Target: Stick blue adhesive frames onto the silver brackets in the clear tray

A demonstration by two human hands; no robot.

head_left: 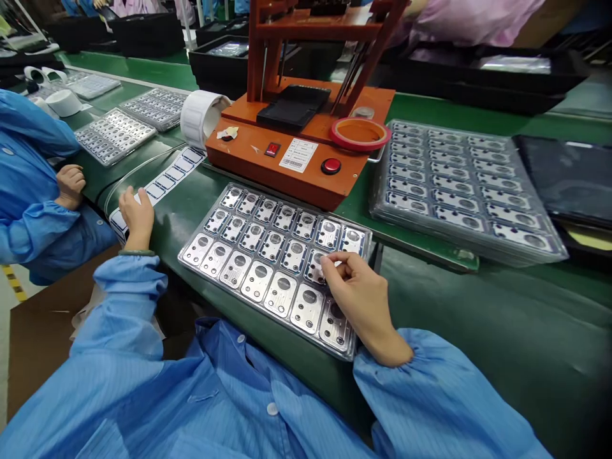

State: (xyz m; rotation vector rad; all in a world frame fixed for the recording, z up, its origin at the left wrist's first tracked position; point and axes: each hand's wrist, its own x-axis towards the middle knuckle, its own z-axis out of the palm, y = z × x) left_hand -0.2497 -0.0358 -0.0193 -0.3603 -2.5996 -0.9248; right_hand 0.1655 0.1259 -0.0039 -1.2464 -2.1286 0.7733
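Green assembly bench; black bins beyond; yellow-black floor tape.

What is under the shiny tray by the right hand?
The clear tray lies on a green table. Green shows around its edges, but the tray's metal pieces cover the part right underneath, so that stays hidden.

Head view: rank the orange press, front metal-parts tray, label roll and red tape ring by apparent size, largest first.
Orange press; metal-parts tray; then label roll and red tape ring, which look alike.
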